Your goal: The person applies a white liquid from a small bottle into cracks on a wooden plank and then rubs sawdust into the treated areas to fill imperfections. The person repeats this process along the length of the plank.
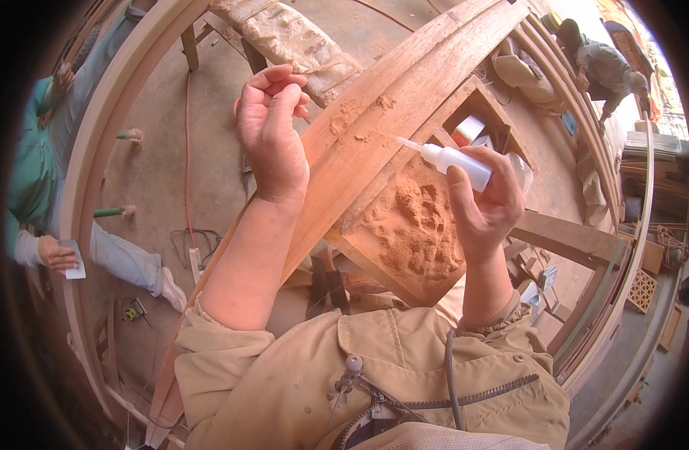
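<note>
My right hand [491,196] grips a small white squeeze bottle [457,165] with a long thin nozzle. The nozzle tip points left, close over a reddish wooden plank [404,90] that runs diagonally in front of me. Above the plank's left edge, my left hand [273,139] is raised with its fingers curled in toward the thumb; whatever lies between them is too small to make out. Little heaps of sawdust [347,118] lie on the plank near the nozzle. Beside the plank, under my right hand, a wooden tray [389,280] holds a thick layer of orange-brown sawdust [416,229].
Small boxes [468,130] sit in the tray's far compartment. Curved wooden rails [97,135] arch at both sides. A co-worker in green [33,172] stands at left, holding a flat pale block; another person [603,67] bends over at far right. A red hose [188,165] crosses the floor.
</note>
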{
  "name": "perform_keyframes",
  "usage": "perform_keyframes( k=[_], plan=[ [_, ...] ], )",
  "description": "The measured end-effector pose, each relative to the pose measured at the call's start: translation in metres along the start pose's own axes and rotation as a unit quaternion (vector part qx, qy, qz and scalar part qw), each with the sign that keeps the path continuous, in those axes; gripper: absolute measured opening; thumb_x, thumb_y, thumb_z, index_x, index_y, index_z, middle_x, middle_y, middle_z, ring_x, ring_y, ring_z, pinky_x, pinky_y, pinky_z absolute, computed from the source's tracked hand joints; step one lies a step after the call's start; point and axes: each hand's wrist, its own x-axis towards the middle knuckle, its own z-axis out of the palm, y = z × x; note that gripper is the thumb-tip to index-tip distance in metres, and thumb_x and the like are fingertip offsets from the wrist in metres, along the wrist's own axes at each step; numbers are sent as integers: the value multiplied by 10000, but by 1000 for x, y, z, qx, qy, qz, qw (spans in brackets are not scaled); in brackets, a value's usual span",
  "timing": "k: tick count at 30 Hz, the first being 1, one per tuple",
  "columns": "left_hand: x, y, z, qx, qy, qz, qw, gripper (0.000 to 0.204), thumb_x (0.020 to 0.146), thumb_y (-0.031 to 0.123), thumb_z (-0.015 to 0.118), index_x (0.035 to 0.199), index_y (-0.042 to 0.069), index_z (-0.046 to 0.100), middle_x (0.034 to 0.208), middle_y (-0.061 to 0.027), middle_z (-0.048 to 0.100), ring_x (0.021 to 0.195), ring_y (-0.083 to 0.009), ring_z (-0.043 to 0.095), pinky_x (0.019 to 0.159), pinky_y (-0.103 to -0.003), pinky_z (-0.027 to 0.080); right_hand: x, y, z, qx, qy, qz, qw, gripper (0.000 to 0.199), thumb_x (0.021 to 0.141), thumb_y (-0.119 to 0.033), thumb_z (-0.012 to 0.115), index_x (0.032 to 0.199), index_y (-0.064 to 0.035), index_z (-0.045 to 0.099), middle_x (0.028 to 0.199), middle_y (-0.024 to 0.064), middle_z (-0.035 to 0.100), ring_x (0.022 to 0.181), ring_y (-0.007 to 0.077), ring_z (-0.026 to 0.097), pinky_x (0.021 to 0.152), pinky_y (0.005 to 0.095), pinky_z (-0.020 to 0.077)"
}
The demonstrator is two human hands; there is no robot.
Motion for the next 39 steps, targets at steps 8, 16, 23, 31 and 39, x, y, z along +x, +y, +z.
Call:
perform_keyframes(
  k=[8,16,23,31,39],
  plan=[
    [0,-1,0,-3,-4,1,1000,149,802,19,495,935,0,561,840,-51,594,689,-72,506,639,-204,425,-1,1,0,2,-4,-4,1000,232,708,-44,690,909,33,601,730,72,633,612,99,593,539,205,447],
    [0,-2,-1,-8,-9,4,1000,144,805,21,497,933,2,559,840,-50,595,687,-70,506,640,-205,424,-3,3,0,34,23,34,999,247,726,-41,687,932,56,591,759,84,637,628,110,601,557,221,468],
    [0,0,0,-3,-8,1,1000,143,807,22,497,936,2,557,835,-47,593,688,-70,504,641,-206,422,-1,5,0,8,14,3,1000,242,735,-32,681,935,66,588,805,106,633,653,113,607,564,217,474],
    [0,-1,-1,-4,-14,2,1000,148,810,24,498,946,3,552,841,-46,592,688,-69,499,643,-204,419,-2,-2,-1,26,3,43,999,244,722,-19,678,933,62,588,750,83,635,643,112,609,563,217,475],
    [-1,0,1,-5,-13,-3,1000,137,816,26,502,942,9,553,846,-42,592,691,-64,497,652,-199,419,-1,1,0,0,14,15,1000,252,713,-34,686,926,62,592,747,92,639,651,115,615,573,226,486]
  ],
)
